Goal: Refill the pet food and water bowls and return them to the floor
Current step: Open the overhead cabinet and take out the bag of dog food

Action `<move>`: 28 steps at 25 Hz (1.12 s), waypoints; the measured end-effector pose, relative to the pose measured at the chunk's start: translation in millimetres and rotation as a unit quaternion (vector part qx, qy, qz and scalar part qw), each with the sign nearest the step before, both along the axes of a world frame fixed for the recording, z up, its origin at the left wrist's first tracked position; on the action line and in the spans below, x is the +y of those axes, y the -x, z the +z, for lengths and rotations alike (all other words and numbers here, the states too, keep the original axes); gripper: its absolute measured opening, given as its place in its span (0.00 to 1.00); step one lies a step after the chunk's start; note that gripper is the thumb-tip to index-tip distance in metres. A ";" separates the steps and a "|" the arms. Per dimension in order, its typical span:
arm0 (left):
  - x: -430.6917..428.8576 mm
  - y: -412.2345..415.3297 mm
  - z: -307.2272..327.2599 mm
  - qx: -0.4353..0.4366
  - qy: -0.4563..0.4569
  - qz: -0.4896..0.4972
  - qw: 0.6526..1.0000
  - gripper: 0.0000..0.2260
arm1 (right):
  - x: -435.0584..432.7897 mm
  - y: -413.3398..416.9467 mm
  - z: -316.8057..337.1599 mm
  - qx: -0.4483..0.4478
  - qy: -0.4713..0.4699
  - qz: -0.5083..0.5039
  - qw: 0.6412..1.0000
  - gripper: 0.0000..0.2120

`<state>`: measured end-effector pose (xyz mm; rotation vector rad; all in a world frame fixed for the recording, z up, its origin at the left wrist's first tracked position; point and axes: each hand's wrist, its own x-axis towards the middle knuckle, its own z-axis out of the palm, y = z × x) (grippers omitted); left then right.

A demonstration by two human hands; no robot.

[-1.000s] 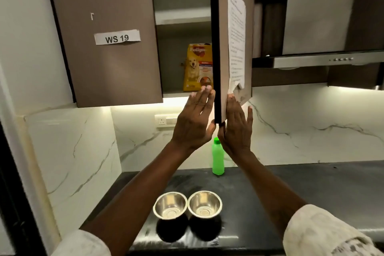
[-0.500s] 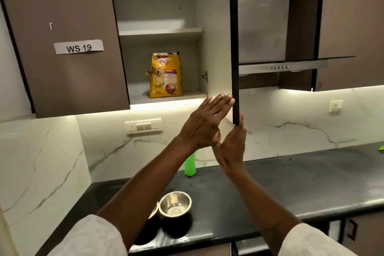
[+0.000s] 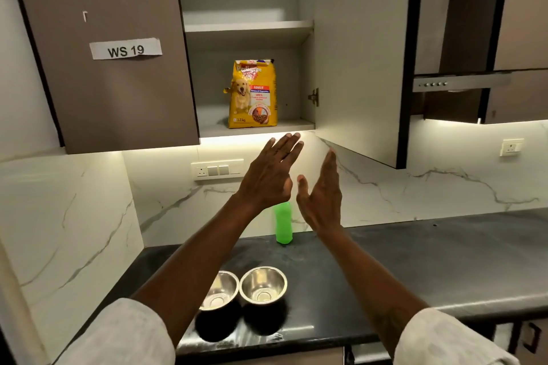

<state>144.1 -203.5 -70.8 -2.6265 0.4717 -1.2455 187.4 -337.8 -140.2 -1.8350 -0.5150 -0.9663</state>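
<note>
- Dog food bag (image 3: 252, 94) now fully exposed, upright at lower shelf's front edge; cabinet door (image 3: 360, 53) swung wide since a second ago.
- My left hand (image 3: 271, 176) and right hand (image 3: 321, 197): released door, fingers spread, empty.
- Bowls (image 3: 263, 284) unfilled near countertop's front edge.

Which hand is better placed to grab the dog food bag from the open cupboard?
Probably the left hand. Its fingers reach up just below the shelf edge, almost under the dog food bag. The right hand sits lower and further right, nearer the open door.
</note>
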 end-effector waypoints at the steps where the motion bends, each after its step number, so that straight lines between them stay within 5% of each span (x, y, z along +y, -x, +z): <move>1: 10.5 -4.1 -0.3 0.003 0.000 0.006 1.000 0.38 | 9.4 -6.6 3.4 -0.005 0.004 0.008 1.000 0.40; 18: 202.7 -124.0 35.7 0.008 0.187 0.062 0.980 0.37 | 144.1 -166.4 78.9 -0.016 0.102 0.081 0.991 0.46; 24: 205.6 -174.1 64.8 0.028 0.349 0.049 0.936 0.39 | 170.3 -252.6 126.7 -0.031 0.098 0.120 0.987 0.42; 28: 206.3 -210.3 87.8 0.097 0.493 0.039 0.864 0.45 | 181.6 -294.2 144.6 -0.003 0.043 0.154 0.987 0.43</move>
